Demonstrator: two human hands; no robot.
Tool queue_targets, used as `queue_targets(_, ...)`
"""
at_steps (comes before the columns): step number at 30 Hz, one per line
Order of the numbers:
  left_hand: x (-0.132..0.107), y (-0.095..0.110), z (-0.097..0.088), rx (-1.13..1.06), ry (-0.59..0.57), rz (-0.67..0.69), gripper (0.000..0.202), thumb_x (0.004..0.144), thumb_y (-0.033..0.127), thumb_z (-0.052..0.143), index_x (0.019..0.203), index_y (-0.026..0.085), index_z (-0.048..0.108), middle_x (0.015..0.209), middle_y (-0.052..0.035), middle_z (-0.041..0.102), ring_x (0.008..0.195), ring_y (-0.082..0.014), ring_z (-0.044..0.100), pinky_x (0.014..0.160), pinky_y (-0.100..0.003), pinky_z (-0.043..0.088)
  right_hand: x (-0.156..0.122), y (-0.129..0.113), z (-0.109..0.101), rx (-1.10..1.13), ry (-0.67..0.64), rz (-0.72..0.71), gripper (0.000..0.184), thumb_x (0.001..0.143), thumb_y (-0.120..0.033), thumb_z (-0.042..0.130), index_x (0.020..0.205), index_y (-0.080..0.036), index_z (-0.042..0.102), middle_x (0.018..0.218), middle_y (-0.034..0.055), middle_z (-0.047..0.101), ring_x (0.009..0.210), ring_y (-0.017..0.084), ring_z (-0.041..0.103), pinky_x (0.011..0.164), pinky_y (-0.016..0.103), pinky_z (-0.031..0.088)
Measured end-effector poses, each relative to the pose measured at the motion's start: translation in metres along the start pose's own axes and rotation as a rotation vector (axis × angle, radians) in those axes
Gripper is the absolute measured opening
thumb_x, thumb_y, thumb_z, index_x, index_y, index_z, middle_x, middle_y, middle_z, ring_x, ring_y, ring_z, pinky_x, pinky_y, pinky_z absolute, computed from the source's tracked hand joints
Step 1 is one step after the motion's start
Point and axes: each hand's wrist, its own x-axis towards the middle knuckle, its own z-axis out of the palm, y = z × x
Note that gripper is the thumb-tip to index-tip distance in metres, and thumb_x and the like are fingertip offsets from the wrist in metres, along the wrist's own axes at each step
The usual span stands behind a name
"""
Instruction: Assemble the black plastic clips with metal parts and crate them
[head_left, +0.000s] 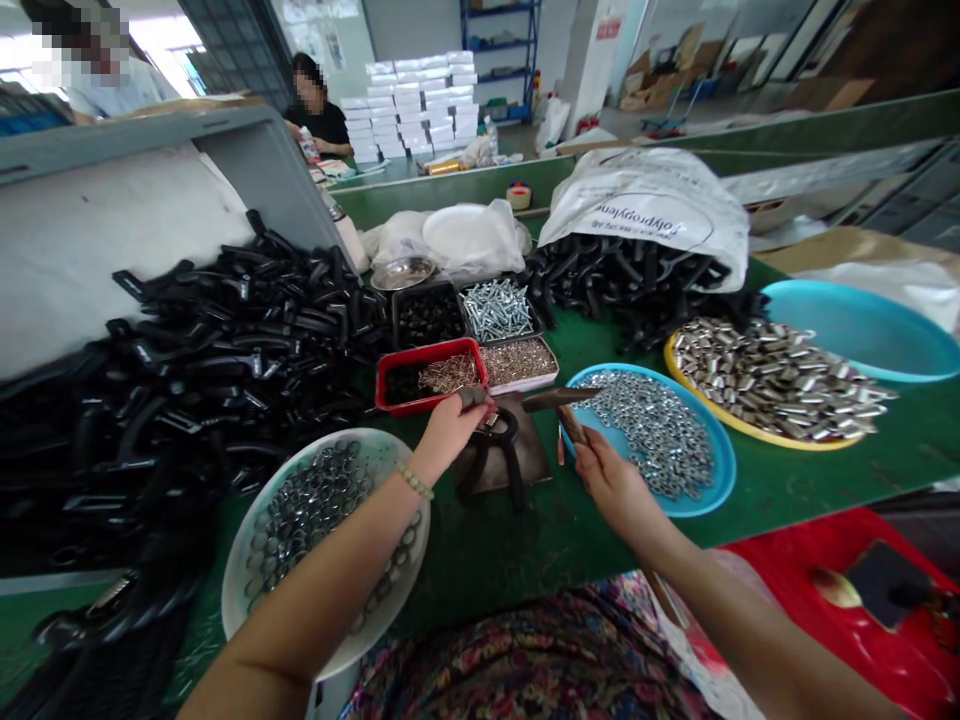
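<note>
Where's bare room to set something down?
Bare green tabletop shows between the round white bowl of metal rings and right forearm, and nearside of the round yellow tray of silvery pieces. Crowded: left, heaped glossy black parts.

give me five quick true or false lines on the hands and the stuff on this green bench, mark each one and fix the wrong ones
1. The right hand holds a wooden-handled hammer with a dark metal head. True.
2. The pale beaded bracelet is on the right wrist. False: it is on the left wrist.
3. Small silvery metal pieces lie in the round light-blue plastic tray beside the right hand. True.
4. The rectangular red plastic tray is under the left forearm. False: the round white plastic bowl of metal rings is; the red tray lies beyond it.
5. The left hand is at the black looped part on the dark flat plate. True.
</note>
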Motion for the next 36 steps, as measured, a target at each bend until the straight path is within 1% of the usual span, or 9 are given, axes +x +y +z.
queue_targets(2,-0.011,-0.003,0.002,-0.011,0.009,-0.013,0.011,0.083,0.016,0.054,0.088,0.014,0.063,0.087,-0.0053,0.071,0.082,-0.0171,0.067,0.08,-0.029,0.051,0.0,-0.001,0.002,0.007,-0.006,0.002,0.034,0.094,-0.039,0.032,0.111,-0.018,0.051,0.075,0.0053,0.061,0.066,0.02,0.061,0.059,0.031,0.047)
queue_targets(5,-0.02,-0.006,0.006,0.165,0.025,0.009,0.012,0.084,0.023,0.056,0.091,0.016,0.063,0.087,-0.0048,0.07,0.082,-0.0177,0.066,0.08,-0.03,0.051,0.0,-0.004,0.003,0.008,-0.008,-0.005,0.037,0.094,-0.039,0.032,0.117,-0.017,0.051,0.076,0.0062,0.063,0.067,0.021,0.062,0.058,0.031,0.047)
queue_targets(9,-0.026,-0.01,0.011,0.478,0.05,0.188,0.018,0.088,0.029,0.052,0.093,0.017,0.064,0.099,-0.0058,0.064,0.092,-0.0176,0.062,0.088,-0.031,0.047,-0.003,-0.005,0.003,-0.011,-0.012,-0.005,0.038,0.094,-0.039,0.032,0.117,-0.017,0.051,0.077,0.0064,0.063,0.068,0.021,0.062,0.058,0.03,0.047)
queue_targets(12,-0.029,-0.013,0.014,0.613,0.027,0.277,0.022,0.091,0.028,0.046,0.095,0.016,0.063,0.101,-0.006,0.06,0.092,-0.0166,0.058,0.087,-0.03,0.047,-0.004,-0.004,0.003,0.004,-0.019,0.019,0.04,0.094,-0.04,0.032,0.12,-0.016,0.05,0.075,0.006,0.063,0.066,0.021,0.062,0.057,0.03,0.047)
queue_targets(23,-0.035,-0.017,0.02,0.987,-0.095,0.292,0.03,0.095,0.029,0.035,0.098,0.015,0.061,0.099,-0.008,0.056,0.093,-0.0197,0.052,0.086,-0.034,0.044,-0.004,-0.003,0.003,0.005,-0.008,-0.003,0.041,0.094,-0.04,0.033,0.123,-0.016,0.05,0.071,0.0051,0.063,0.063,0.02,0.063,0.056,0.03,0.048)
queue_targets(26,-0.037,-0.015,0.021,1.039,-0.141,0.307,0.026,0.093,0.023,0.037,0.096,0.016,0.062,0.101,-0.0087,0.056,0.095,-0.0206,0.051,0.087,-0.034,0.045,-0.005,-0.005,0.004,-0.027,-0.005,-0.017,0.039,0.094,-0.039,0.033,0.12,-0.017,0.051,0.075,0.0064,0.066,0.067,0.022,0.065,0.058,0.031,0.049)
queue_targets(29,-0.045,-0.012,0.016,0.975,-0.164,0.338,0.023,0.091,0.021,0.042,0.098,0.016,0.062,0.107,-0.0089,0.056,0.1,-0.0208,0.051,0.091,-0.035,0.044,-0.005,-0.013,0.005,-0.094,-0.033,-0.039,0.038,0.093,-0.036,0.034,0.119,-0.015,0.053,0.086,0.0104,0.07,0.076,0.025,0.067,0.063,0.034,0.05)
queue_targets(34,-0.08,-0.013,0.001,0.827,0.025,0.225,0.032,0.086,0.031,0.052,0.112,0.013,0.058,0.117,-0.0127,0.052,0.11,-0.0241,0.049,0.097,-0.038,0.043,-0.005,-0.038,0.001,-0.162,-0.114,-0.155,0.043,0.093,-0.029,0.035,0.135,-0.02,0.041,0.118,0.0114,0.064,0.1,0.026,0.064,0.077,0.036,0.052)
queue_targets(36,-0.096,-0.016,-0.002,0.843,0.038,0.21,0.032,0.087,0.029,0.051,0.114,0.013,0.057,0.119,-0.013,0.052,0.11,-0.0243,0.049,0.097,-0.039,0.043,-0.004,-0.047,0.001,-0.218,-0.136,-0.178,0.046,0.094,-0.029,0.034,0.139,-0.021,0.036,0.118,0.011,0.064,0.098,0.025,0.065,0.077,0.035,0.052)
